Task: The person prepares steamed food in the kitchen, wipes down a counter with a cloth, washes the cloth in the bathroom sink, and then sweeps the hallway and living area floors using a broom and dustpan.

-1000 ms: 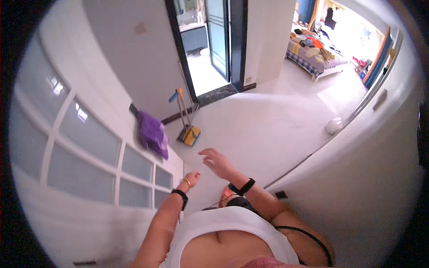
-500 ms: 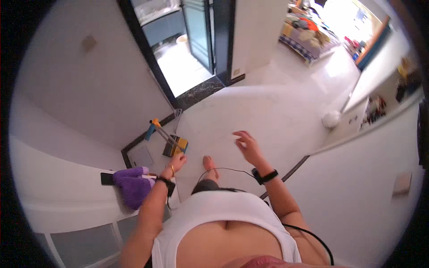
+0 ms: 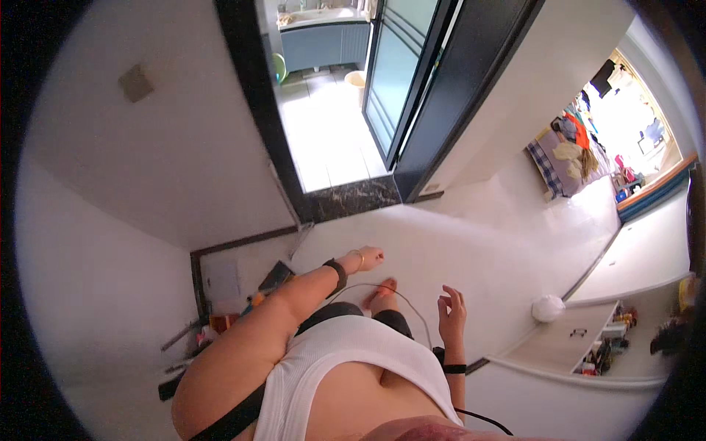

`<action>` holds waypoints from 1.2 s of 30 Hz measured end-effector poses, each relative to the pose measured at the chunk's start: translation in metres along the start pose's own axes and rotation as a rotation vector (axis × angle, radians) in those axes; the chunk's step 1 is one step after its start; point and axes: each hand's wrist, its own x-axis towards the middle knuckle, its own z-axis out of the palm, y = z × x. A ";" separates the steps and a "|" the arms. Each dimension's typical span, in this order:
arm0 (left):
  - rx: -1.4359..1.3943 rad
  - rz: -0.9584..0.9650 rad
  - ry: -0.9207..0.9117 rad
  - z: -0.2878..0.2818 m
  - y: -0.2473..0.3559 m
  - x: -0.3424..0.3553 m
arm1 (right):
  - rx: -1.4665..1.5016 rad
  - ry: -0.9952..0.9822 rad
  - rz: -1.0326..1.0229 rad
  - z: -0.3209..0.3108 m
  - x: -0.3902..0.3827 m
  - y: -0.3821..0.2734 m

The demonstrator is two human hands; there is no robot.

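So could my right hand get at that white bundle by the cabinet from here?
Probably not without stepping closer: the right hand looks empty and nothing seems to block the way, but the white bundle sits low, apparently on the floor, well off to the right.

Window (image 3: 624, 110) glare upper right | bathroom floor (image 3: 323, 136) overexposed | left wall (image 3: 110, 176) dimmer | edges fisheye-bent

No words, numbers or signs can be read; the small items (image 3: 615, 333) toward four o'clock are too tiny and blurred.
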 end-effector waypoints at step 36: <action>-0.456 -0.329 0.911 -0.589 -0.290 0.333 | 0.334 -0.537 -0.593 0.357 0.838 -0.214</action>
